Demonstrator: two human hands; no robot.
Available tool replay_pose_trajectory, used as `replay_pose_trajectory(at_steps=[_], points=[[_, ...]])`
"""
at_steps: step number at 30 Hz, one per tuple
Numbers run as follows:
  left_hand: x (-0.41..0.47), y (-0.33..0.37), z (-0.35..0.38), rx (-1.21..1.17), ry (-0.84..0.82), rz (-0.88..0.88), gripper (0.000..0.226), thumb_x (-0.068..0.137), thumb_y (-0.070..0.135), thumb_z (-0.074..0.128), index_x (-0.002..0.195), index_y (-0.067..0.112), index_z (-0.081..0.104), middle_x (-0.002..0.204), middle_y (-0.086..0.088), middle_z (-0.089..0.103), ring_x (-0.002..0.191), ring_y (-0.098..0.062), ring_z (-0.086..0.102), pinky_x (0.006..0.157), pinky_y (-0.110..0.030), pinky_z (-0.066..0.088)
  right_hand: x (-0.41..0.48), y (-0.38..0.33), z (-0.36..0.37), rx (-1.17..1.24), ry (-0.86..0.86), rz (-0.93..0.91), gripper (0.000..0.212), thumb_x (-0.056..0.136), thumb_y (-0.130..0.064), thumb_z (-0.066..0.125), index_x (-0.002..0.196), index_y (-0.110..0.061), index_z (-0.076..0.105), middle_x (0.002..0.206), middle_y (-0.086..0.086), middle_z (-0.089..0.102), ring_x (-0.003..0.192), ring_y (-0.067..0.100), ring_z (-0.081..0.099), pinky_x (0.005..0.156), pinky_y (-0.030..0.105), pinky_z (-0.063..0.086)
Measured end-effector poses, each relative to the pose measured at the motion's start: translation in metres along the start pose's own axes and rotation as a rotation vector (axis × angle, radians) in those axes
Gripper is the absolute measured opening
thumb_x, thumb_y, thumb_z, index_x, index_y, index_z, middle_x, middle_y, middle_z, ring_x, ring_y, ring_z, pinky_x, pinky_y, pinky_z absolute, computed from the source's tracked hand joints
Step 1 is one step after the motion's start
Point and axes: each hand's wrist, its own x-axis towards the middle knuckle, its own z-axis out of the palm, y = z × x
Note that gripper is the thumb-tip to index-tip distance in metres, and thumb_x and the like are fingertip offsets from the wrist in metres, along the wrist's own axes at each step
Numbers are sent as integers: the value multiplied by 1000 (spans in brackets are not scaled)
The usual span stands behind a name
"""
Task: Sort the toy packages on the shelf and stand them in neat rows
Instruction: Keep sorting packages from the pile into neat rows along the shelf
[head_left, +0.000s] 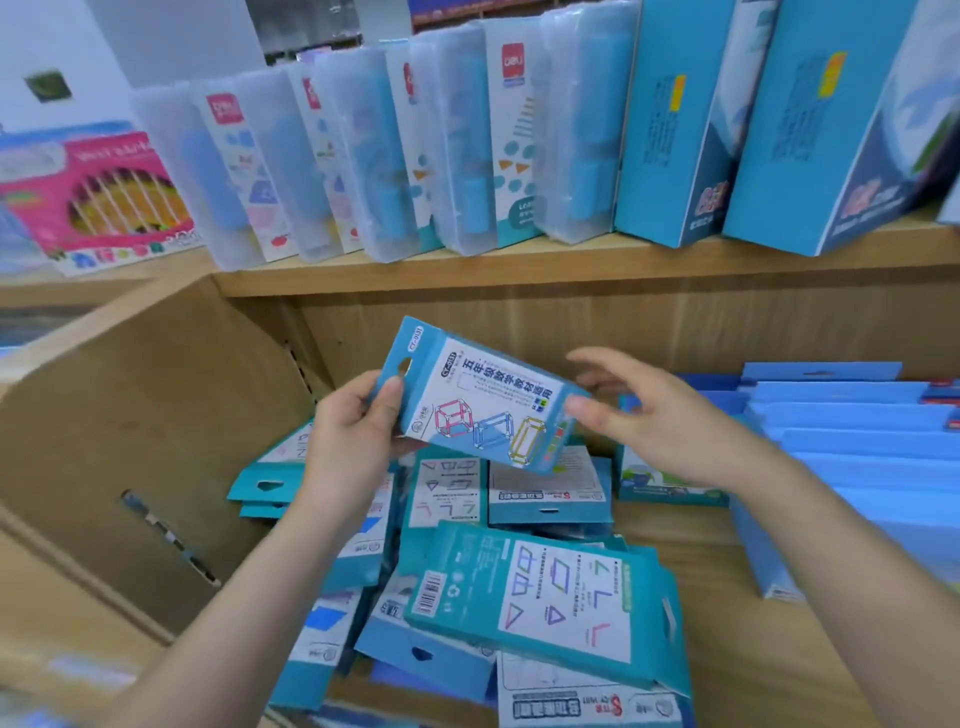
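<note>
Your left hand (349, 431) has a grip on one teal toy package (480, 397), thumb pressed on the front near the hang hole, fingers tucked behind the end. The package is up in the air over the lower shelf, tilted so its right end dips. Your right hand (644, 415) is spread wide, and only the thumb tip meets the package's right edge; the fingers fan out behind it, so it's not really gripping.

Right below your hands there's a messy heap of the same teal packages (519, 587), lying flat and overlapping at all angles, some face up, some showing backs and barcodes. They're sitting on the wooden lower shelf (701, 587), toward its left side next to the wooden divider panel (156, 415).

Off to the right on that same shelf there's a row of blue packages (852, 441) already lined up one behind another.

Up top, the upper shelf (519, 262) has clear plastic cases (467, 145) standing in a leaning row, with tall blue boxes (779, 130) to the right and a pink box (98, 192) over on the far left.
</note>
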Motion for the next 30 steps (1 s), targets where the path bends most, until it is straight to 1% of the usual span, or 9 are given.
replay_pose_trajectory(at_steps=[5, 8, 11, 15, 17, 21, 25, 27, 30], points=[[-10, -1, -18, -107, 16, -86, 26, 101, 19, 41, 105, 5, 62, 91, -9, 74, 84, -24, 71, 68, -31, 59, 3, 0, 23, 183, 36, -54, 39, 82, -30, 69, 117, -38, 54, 114, -18, 60, 96, 8, 65, 91, 36, 51], [-15, -1, -24, -141, 13, -101, 27, 101, 19, 41, 107, 4, 63, 93, -12, 74, 87, -28, 71, 71, -36, 59, 3, -1, 29, 196, 19, -66, 36, 82, -23, 70, 106, -46, 54, 105, -19, 63, 92, 3, 64, 85, 26, 50], [-20, -1, -28, -141, 5, -99, 26, 100, 18, 42, 105, 5, 63, 93, -13, 74, 89, -30, 70, 75, -41, 58, -2, -9, 34, 26, 67, -71, 34, 81, -25, 72, 109, -35, 57, 108, -14, 61, 97, 2, 59, 82, 17, 45], [-27, 7, -30, -121, -8, -46, 21, 98, 18, 46, 100, 8, 65, 88, -10, 74, 81, -24, 71, 65, -35, 58, -9, -25, 40, -198, 80, -146, 52, 76, -39, 74, 122, -35, 50, 121, -15, 53, 111, 4, 50, 94, 28, 41], [-30, 11, -29, -109, -26, -9, 19, 96, 20, 49, 97, 11, 66, 85, -10, 74, 76, -23, 70, 60, -32, 56, -12, -33, 43, -125, 26, -146, 58, 75, -42, 74, 126, -43, 45, 122, -19, 55, 109, 0, 52, 92, 25, 42], [-37, 22, -23, -221, -70, 22, 22, 88, 28, 55, 101, 14, 65, 93, -9, 73, 86, -24, 69, 73, -43, 57, -24, -39, 50, 175, 84, -122, 49, 78, -24, 76, 113, -48, 51, 103, -22, 66, 94, -5, 61, 80, 16, 49], [-43, 39, -12, -197, -373, 71, 44, 81, 34, 71, 119, 21, 55, 110, -2, 70, 105, -20, 66, 84, -37, 55, -48, -33, 48, 456, 169, -51, 50, 75, -26, 71, 122, -29, 55, 108, -15, 69, 99, 4, 65, 82, 24, 52], [-54, 43, 5, -45, -544, 87, 45, 75, 28, 77, 115, 22, 57, 107, 3, 71, 101, -14, 67, 81, -30, 54, -65, -33, 42, 529, 215, -47, 47, 74, -25, 69, 120, -25, 57, 106, -12, 71, 95, 4, 66, 76, 19, 52], [-73, 42, 35, -49, -578, 87, 36, 69, 24, 72, 103, 20, 61, 97, 5, 74, 88, -9, 69, 70, -21, 54, -98, -34, 31, 503, 289, -13, 47, 79, -32, 67, 124, -32, 52, 111, -16, 68, 101, 0, 63, 77, 16, 50]])
